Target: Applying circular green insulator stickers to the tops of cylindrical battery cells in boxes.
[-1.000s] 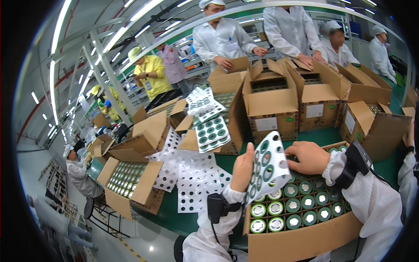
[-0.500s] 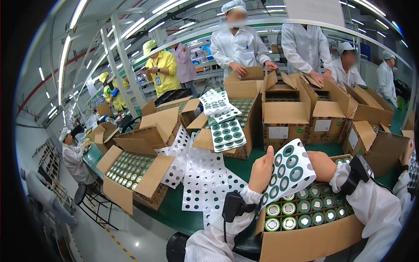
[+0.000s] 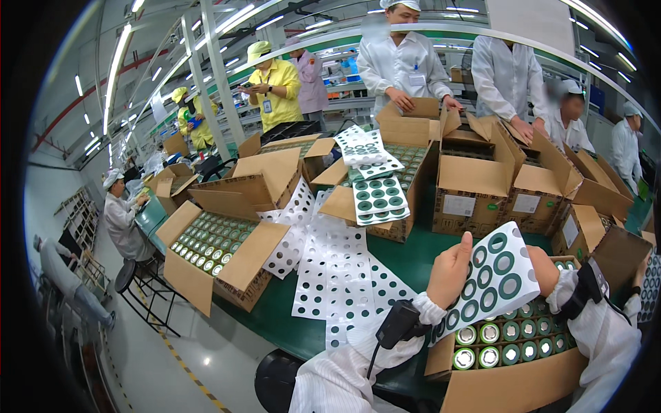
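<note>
My left hand (image 3: pixel 449 277) pinches the left edge of a white sheet of dark green ring stickers (image 3: pixel 490 298), thumb pointing up. The sheet is tilted and slightly curled, with its rings facing me. Behind its right side is my right hand (image 3: pixel 545 270); its fingers are hidden there, so its grip does not show. Both hands are above an open cardboard box (image 3: pixel 516 387) filled with upright cylindrical battery cells (image 3: pixel 489 356). Some cells have green rings on their tops, while those at the near left show bare metal.
Ring sticker sheets (image 3: pixel 381 199) lie on a box ahead. Punched white backing sheets (image 3: pixel 330 275) spread over the green table (image 3: pixel 275 329). Open boxes of cells (image 3: pixel 213 244) stand left and ahead. Co-workers handle boxes across the table. A black stool (image 3: pixel 134 275) stands at left.
My view has swung left, so the scene sits farther right. The sticker sheet now faces me more squarely, still in my left hand. My right hand stays behind it.
</note>
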### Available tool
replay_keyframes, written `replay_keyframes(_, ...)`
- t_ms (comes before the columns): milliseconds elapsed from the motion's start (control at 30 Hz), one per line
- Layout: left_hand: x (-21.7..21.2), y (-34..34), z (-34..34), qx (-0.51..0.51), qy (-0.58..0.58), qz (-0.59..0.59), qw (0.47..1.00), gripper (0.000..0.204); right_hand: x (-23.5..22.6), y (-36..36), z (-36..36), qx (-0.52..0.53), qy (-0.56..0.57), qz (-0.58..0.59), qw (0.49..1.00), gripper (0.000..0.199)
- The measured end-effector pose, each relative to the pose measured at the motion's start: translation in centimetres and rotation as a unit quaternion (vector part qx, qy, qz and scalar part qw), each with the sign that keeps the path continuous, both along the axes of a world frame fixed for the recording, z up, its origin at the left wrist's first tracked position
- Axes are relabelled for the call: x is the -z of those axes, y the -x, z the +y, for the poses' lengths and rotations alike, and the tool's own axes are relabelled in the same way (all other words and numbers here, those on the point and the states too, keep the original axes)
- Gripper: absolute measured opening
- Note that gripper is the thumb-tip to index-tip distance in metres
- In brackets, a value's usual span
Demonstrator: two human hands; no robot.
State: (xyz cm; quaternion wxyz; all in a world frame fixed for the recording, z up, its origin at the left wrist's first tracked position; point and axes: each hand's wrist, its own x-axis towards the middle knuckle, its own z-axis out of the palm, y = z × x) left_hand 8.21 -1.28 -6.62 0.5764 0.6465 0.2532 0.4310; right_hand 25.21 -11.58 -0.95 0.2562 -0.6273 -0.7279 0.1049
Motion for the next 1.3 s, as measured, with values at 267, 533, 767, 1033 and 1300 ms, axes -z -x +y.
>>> replay_keyframes(267, -2.7, 2.2, 0.7, -0.046, -0.120, -0.006, 0.992, 0.049, -1.4, -1.5, 1.1, -0.099, -0.102, -0.169, 0.975, 0.027)
replay_keyframes(533, -4.2, 5.5, 3.4, -0.301, -0.342, 0.138, 0.879, 0.044, -6.1, 5.0, 3.1, 0.006, -0.280, -0.052, 0.958, 0.024)
replay_keyframes(767, -4.4, 4.9, 2.5, -0.295, -0.355, 0.175, 0.870, 0.043, 0.8, 6.9, 2.0, -0.024, -0.214, -0.035, 0.976, 0.056)
replay_keyframes(1033, -4.0, 4.0, 1.8, -0.312, -0.392, 0.172, 0.848, 0.035, 1.7, 6.1, 2.6, -0.038, -0.162, 0.231, 0.959, 0.056)
replay_keyframes(1300, -4.3, 3.8, 1.1, -0.308, -0.427, 0.149, 0.837, 0.027, 1.2, 5.9, 2.6, -0.063, -0.154, 0.368, 0.915, 0.048)
